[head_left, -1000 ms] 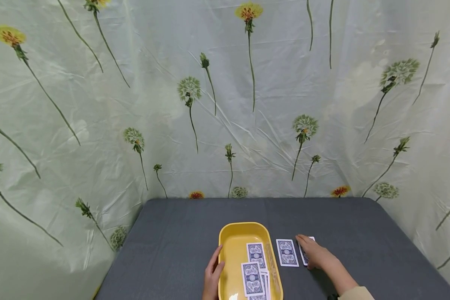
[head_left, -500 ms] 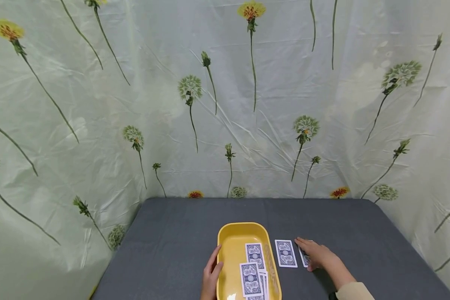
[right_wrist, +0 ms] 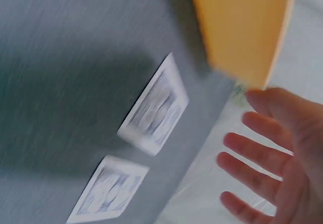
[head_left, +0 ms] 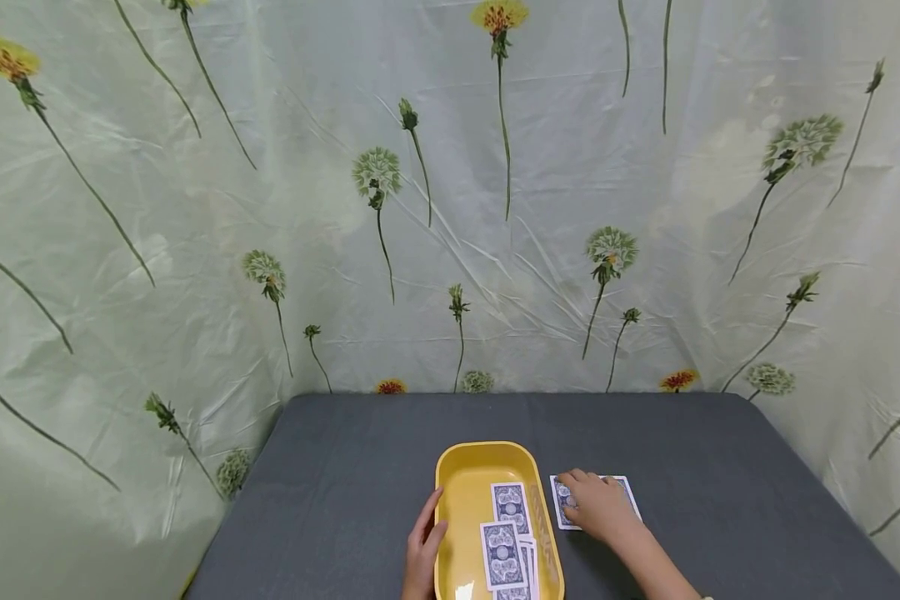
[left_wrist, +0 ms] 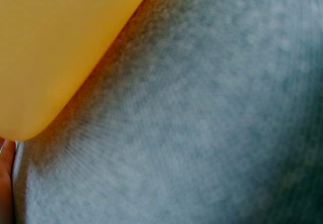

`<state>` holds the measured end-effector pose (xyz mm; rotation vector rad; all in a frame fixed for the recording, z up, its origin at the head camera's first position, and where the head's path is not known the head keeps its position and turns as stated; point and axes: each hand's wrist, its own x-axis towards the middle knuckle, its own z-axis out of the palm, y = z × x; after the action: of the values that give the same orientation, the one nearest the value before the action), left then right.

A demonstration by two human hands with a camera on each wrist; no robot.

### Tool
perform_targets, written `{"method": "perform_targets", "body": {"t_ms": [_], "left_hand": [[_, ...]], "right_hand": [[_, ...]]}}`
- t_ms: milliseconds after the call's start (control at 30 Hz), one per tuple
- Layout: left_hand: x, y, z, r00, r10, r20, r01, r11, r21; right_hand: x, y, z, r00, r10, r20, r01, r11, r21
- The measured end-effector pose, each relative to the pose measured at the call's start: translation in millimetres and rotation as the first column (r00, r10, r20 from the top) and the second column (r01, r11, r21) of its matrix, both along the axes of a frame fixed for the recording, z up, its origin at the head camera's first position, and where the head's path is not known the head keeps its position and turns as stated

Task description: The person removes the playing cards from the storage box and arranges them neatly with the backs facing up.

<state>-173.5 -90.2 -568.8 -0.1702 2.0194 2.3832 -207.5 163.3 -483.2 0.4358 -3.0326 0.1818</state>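
My left hand grips the left rim of a yellow tray, its thumb tip over the edge. In the left wrist view a finger shows below the tray's corner. Inside the tray lie several blue-and-white playing cards, backs up and overlapping. My right hand hovers over two more face-down cards on the table right of the tray. It partly hides the left card and the right card in the head view. The right wrist view shows its fingers spread and holding nothing, both cards lying apart from them.
A dark grey cloth covers the table, which ends at a back edge against a pale curtain printed with dandelions. The curtain also closes off the left and right sides.
My right hand has left the right-hand card and moved left, now over the left-hand card as well. My left hand and the tray have stayed about where they were.
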Motion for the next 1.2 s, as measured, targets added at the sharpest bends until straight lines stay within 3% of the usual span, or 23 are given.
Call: {"method": "perform_targets", "body": {"t_ms": [67,167,300,367,467,633,733,967,1200], "left_hand": [[-0.4,0.0,0.2,1.000,0.002,0.004,-0.002,1.000,0.000],[-0.9,-0.5,0.0,1.000,-0.003,0.001,0.003,1.000,-0.001],[-1.5,-1.2,0.4,1.000,-0.013,-0.014,0.013,1.000,-0.001],[-2.0,-1.2,0.6,1.000,-0.018,-0.025,0.018,1.000,0.002],[-2.7,-1.2,0.7,0.999,-0.016,-0.048,0.016,1.000,-0.010],[-1.5,-1.1,1.0,0.999,-0.007,-0.050,0.006,1.000,-0.029],[-0.4,-1.1,1.0,0.999,-0.008,-0.039,0.007,1.000,-0.028],[-0.2,-1.1,0.2,1.000,-0.015,-0.012,0.015,1.000,-0.009],[0.1,-0.7,1.2,1.000,-0.013,-0.010,0.013,1.000,-0.004]], "right_hand": [[4.9,-12.4,2.4,0.994,0.057,-0.096,-0.061,0.997,-0.043],[11.5,-29.0,2.3,0.963,0.164,-0.216,-0.180,0.982,-0.056],[17.9,-45.6,-5.1,0.913,0.306,-0.271,-0.322,0.947,-0.016],[20.2,-51.3,-10.7,0.897,0.362,-0.253,-0.369,0.929,0.019],[24.0,-57.3,-17.7,0.895,0.413,-0.166,-0.412,0.910,0.047],[30.0,-64.2,-22.1,0.909,0.409,0.078,-0.414,0.908,0.057],[32.7,-66.2,-24.1,0.902,0.404,0.149,-0.418,0.905,0.075],[37.6,-69.3,-36.3,0.903,0.413,0.118,-0.427,0.893,0.141],[38.2,-73.4,-36.9,0.904,0.371,0.214,-0.393,0.917,0.068]]}}
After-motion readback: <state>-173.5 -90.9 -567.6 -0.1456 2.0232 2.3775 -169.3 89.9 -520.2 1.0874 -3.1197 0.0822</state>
